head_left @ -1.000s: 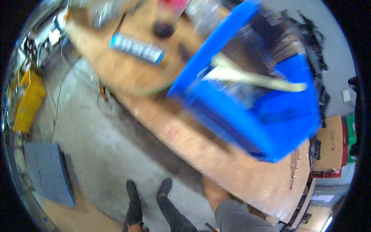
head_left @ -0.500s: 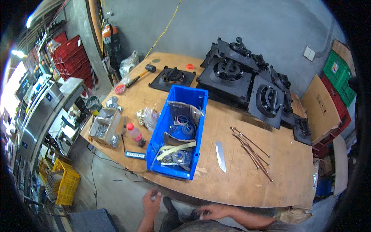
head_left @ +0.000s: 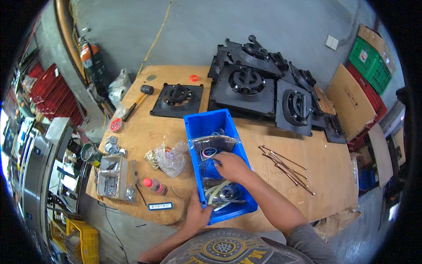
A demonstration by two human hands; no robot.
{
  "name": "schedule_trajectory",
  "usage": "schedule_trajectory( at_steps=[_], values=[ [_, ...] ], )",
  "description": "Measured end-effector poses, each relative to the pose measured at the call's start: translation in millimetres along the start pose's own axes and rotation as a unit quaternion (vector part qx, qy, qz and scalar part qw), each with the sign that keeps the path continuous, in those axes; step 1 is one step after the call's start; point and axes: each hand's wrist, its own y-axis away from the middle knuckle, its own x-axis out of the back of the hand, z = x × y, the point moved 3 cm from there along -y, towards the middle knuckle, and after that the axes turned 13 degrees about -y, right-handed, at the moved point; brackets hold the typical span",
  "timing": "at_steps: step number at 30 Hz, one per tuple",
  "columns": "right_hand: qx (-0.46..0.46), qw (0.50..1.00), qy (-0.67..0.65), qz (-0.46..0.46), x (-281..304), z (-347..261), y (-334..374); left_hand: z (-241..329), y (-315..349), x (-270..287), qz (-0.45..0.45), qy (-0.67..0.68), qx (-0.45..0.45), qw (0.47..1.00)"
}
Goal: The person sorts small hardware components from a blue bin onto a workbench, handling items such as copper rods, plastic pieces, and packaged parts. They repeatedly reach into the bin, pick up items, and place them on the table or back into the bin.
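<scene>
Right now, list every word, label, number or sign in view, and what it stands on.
Wording left uncopied; print shows here:
Grey shirt: yellow lettering and round emblem.
Pink-ringed label in the blue bin: too small to read.
White and blue strip: marks too small to read.
Cardboard sheet: marks too small.
Green crate: pale label, too small.

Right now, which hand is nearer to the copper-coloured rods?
Right. The right hand is in the blue bin, left of the rods; the left hand is farther, at the bin's near-left edge.
</scene>
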Motion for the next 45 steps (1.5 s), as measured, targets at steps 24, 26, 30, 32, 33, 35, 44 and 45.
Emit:
schedule_trajectory(
  at_steps=[24,26,30,32,33,35,44,45],
  values=[
    [-0.160,0.983,-0.087,0.033,-90.8,96.4,-63.6,-13.6,-22.1,-10.9,-0.072,0.013,-0.089,0.993],
    [-0.210,0.972,-0.106,0.013,-112.4,98.2,-77.2,-12.8,-24.6,-10.0,-0.082,0.035,-0.081,0.993],
    [-0.157,0.976,-0.153,0.000,-121.6,112.0,-82.0,-4.1,-26.3,-6.8,-0.116,0.050,-0.070,0.990],
    [-0.116,0.981,-0.156,-0.009,-121.5,112.3,-76.5,-1.3,-28.0,-7.6,-0.108,0.067,-0.082,0.988],
    [-0.095,0.983,-0.156,-0.017,-118.2,111.0,-74.3,-6.1,-27.3,-10.3,-0.109,0.075,-0.080,0.988],
    [-0.144,0.979,-0.144,-0.030,-107.0,101.9,-68.8,-18.0,-25.2,-15.6,-0.110,0.090,-0.074,0.987],
    [-0.156,0.981,-0.110,-0.009,-106.4,112.9,-60.8,-13.6,-24.4,-9.2,-0.107,0.057,-0.087,0.989],
    [-0.157,0.983,-0.099,0.003,-110.1,121.8,-65.2,-13.1,-25.5,-10.1,-0.110,0.056,-0.091,0.988]
  ],
)
